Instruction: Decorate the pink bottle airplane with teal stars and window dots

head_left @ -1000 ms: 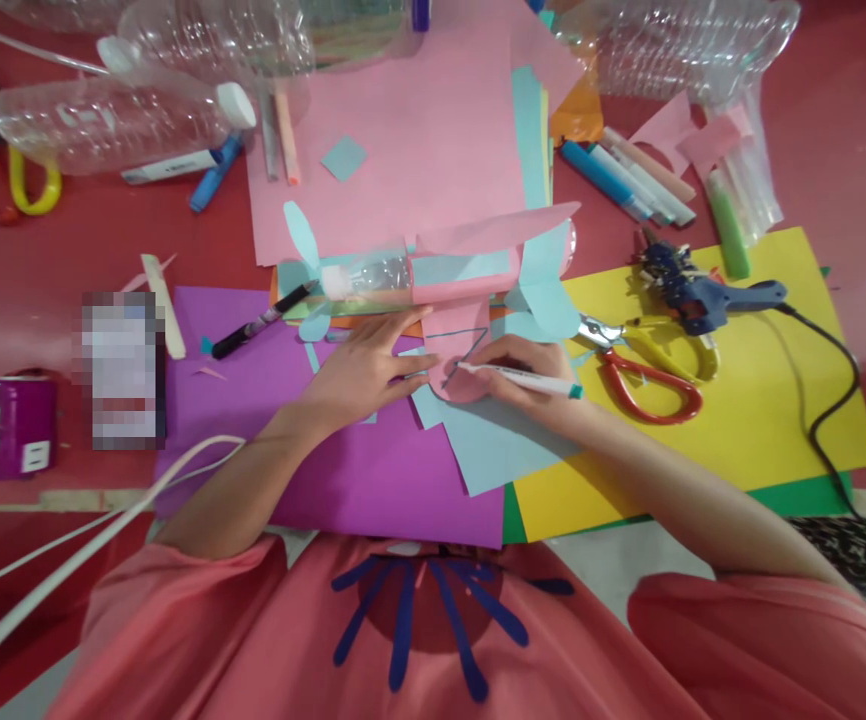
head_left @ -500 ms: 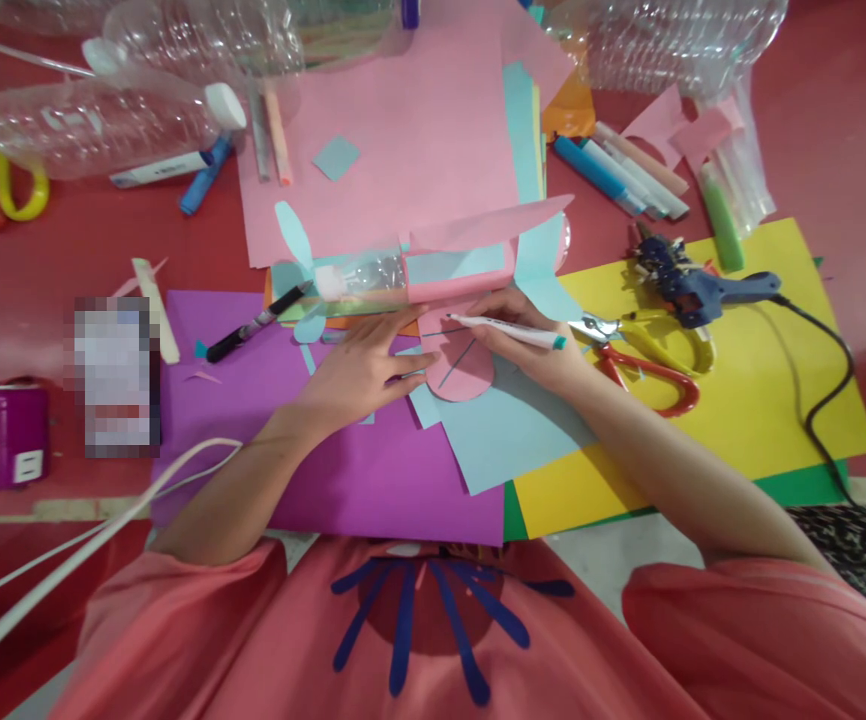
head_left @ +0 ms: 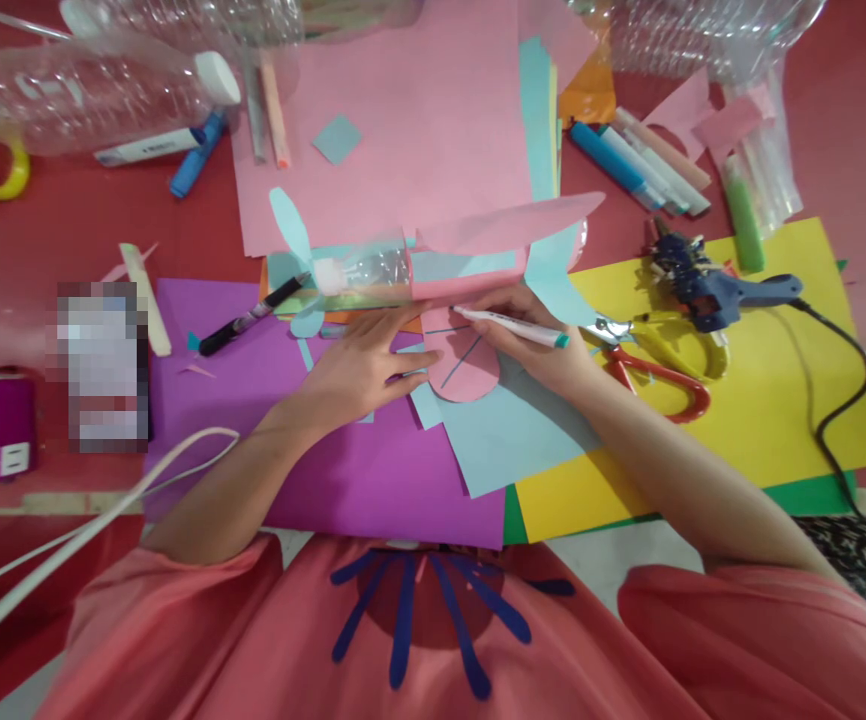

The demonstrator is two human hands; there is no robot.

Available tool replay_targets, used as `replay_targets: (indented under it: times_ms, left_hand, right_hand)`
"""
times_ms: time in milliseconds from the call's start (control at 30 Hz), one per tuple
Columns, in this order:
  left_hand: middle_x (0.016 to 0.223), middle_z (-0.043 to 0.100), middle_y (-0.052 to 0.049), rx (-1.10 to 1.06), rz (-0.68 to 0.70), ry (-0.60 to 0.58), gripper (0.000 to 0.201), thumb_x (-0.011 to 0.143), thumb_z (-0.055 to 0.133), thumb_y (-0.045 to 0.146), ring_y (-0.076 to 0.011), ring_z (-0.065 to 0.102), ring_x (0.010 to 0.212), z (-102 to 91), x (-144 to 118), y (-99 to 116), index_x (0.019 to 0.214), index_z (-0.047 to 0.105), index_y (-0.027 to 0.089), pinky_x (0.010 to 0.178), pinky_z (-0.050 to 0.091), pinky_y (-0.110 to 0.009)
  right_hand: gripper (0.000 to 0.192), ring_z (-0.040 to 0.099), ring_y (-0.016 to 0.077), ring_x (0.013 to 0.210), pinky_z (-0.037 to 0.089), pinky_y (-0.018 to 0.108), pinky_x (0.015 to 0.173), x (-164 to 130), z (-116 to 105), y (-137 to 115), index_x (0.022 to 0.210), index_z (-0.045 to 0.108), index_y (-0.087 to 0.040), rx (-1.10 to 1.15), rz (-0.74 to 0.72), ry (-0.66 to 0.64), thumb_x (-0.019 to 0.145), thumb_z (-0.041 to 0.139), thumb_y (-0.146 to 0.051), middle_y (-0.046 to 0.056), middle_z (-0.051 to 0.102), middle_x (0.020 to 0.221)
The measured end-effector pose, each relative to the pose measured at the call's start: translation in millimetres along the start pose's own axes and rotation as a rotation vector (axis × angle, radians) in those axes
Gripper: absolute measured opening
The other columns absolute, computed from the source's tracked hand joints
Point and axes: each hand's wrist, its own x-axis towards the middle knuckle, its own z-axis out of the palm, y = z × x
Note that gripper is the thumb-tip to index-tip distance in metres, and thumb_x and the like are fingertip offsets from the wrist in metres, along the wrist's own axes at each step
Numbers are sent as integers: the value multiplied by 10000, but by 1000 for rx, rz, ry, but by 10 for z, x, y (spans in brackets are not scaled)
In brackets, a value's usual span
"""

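My right hand (head_left: 534,345) grips a white marker with a teal cap (head_left: 512,326), its tip on a rounded pink paper flap (head_left: 463,368) marked with blue lines. My left hand (head_left: 362,370) lies flat, fingers pressing the flap's left edge and the light blue paper (head_left: 512,430) under it. The flap hangs from a bottle plane (head_left: 418,265): a clear plastic bottle wrapped in pink and light blue paper, with pink wings and a light blue propeller (head_left: 294,250).
Purple (head_left: 253,400) and yellow (head_left: 778,400) sheets lie underneath. Red-and-yellow scissors (head_left: 654,370) and a blue glue gun (head_left: 710,290) with a black cord sit to the right. A black marker (head_left: 249,317), empty bottles (head_left: 95,90) and several pens (head_left: 643,165) lie beyond. White cable (head_left: 80,540) runs at left.
My right hand moved the marker up from the flap's lower part to its top edge near the bottle. The left hand stayed pressing the paper. The view shifted slightly.
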Motion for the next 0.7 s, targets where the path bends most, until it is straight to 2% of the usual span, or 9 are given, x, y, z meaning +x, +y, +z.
replay_targets:
  times_ms: [200, 367, 700]
  left_hand:
    - [1466, 467, -103, 30, 45, 32, 305, 987, 503, 395, -296, 530, 1281, 19, -9, -23, 1192, 704, 293, 1061, 481, -492]
    - [1481, 455, -104, 0, 21, 18, 306, 983, 508, 404, -312, 505, 1310, 12, -8, -18, 1182, 710, 286, 1082, 461, -507]
    - [1512, 436, -94, 13, 32, 30, 276, 978, 530, 367, -314, 530, 1291, 18, -6, -19, 1175, 711, 300, 1054, 484, -509]
  right_hand:
    - [175, 685, 175, 859, 563, 332, 773, 5, -5, 29, 947, 696, -229, -38, -9, -11, 882, 655, -386, 27, 721, 909]
    - [146, 660, 174, 799, 555, 329, 726, 11, -39, 26, 903, 702, -227, -91, 7, -47, 869, 666, -363, 31, 702, 864]
    - [148, 654, 168, 786, 510, 312, 710, -7, -33, -40, 869, 682, -205, -29, 17, -143, 868, 635, -345, 42, 694, 831]
